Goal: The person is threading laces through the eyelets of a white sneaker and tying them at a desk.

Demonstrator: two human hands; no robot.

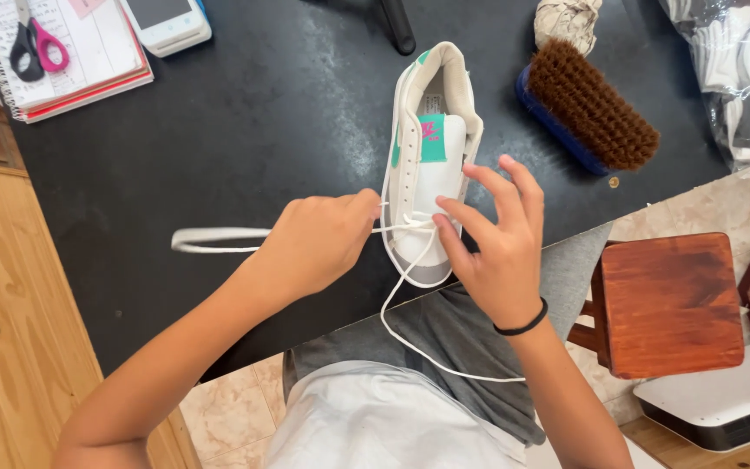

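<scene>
A white sneaker (pixel 431 122) with a green and pink tongue label lies on the black table (pixel 245 113), toe toward me. My left hand (pixel 319 239) pinches the white shoelace (pixel 219 239) just left of the lowest eyelets, and the lace trails leftward in a flat loop. My right hand (pixel 492 239) rests on the shoe's toe area, thumb and forefinger at the lace crossing, other fingers spread. Another strand of lace hangs off the table edge and curves under my right wrist, which wears a black band.
A brown-bristled brush (pixel 588 108) with a blue back lies right of the shoe, crumpled paper behind it. A notebook with pink-handled scissors (pixel 32 43) and a white device sit far left. A red wooden stool (pixel 666 300) stands at my right, a plastic bag beyond.
</scene>
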